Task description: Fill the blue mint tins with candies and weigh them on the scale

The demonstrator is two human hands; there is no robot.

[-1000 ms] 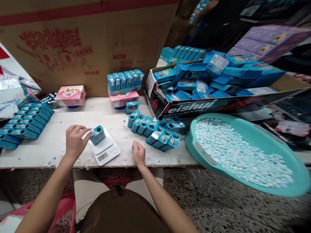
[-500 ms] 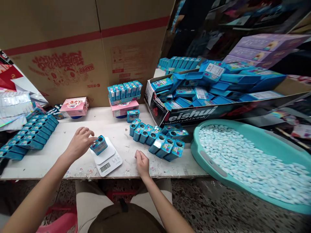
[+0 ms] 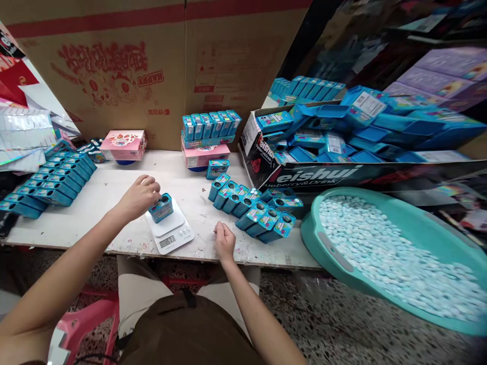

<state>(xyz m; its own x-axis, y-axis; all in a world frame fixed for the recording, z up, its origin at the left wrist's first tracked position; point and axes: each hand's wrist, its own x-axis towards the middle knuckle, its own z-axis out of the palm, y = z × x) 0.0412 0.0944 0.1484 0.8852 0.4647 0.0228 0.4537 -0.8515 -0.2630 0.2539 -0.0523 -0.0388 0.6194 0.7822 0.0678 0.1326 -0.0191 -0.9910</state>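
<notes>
A small blue tin (image 3: pixel 161 208) stands on a white kitchen scale (image 3: pixel 170 229) near the front of the white table (image 3: pixel 114 192). My left hand (image 3: pixel 139 196) has its fingers curled and pinched at the tin's top left edge. My right hand (image 3: pixel 224 242) rests on the table as a loose fist, right of the scale; what it holds, if anything, is hidden. Several open blue tins (image 3: pixel 254 209) lie in rows just right of my right hand.
A teal basin (image 3: pixel 331 253) full of pale blue tablets sits at the right. Behind it a black carton (image 3: pixel 315 175) holds blue boxes. Rows of blue tins (image 3: pixel 49 180) lie at the left. Pink boxes (image 3: pixel 124 144) and a large cardboard box (image 3: pixel 152 66) stand at the back.
My left hand has closed in over the tin on the scale. My right hand stays fisted on the table. The camera view has shifted a little.
</notes>
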